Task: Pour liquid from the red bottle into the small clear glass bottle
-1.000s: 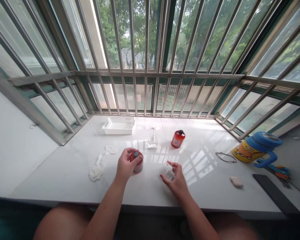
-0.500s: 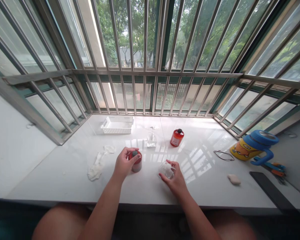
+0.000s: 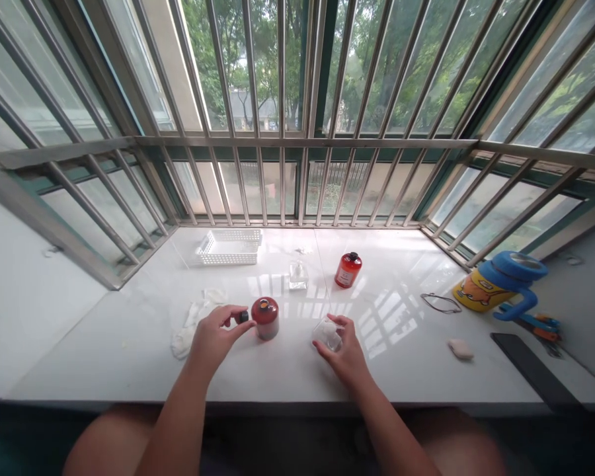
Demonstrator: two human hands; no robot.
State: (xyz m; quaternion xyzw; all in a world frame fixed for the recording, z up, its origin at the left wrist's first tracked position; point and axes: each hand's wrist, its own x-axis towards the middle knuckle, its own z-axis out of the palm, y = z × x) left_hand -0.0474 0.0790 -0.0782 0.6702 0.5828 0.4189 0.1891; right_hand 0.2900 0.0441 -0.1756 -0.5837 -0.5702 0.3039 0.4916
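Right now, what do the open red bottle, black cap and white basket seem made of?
Open red bottle: glass or plastic, glossy, by its shiny shoulder. Black cap, in the left hand: probably plastic, by its dark colour; finish unclear. White basket: likely plastic, by its perforated walls; seemingly smooth.

Between the hands [image 3: 215, 336], a smooth, glossy bottle [image 3: 265, 323]; in the right hand [image 3: 348, 352], a clear, glassy jar [image 3: 324, 335]. Below them, the bench [image 3: 277, 377] is polished; beyond, a plastic-looking basket [image 3: 228, 258] and shiny metal bars [image 3: 281, 73].
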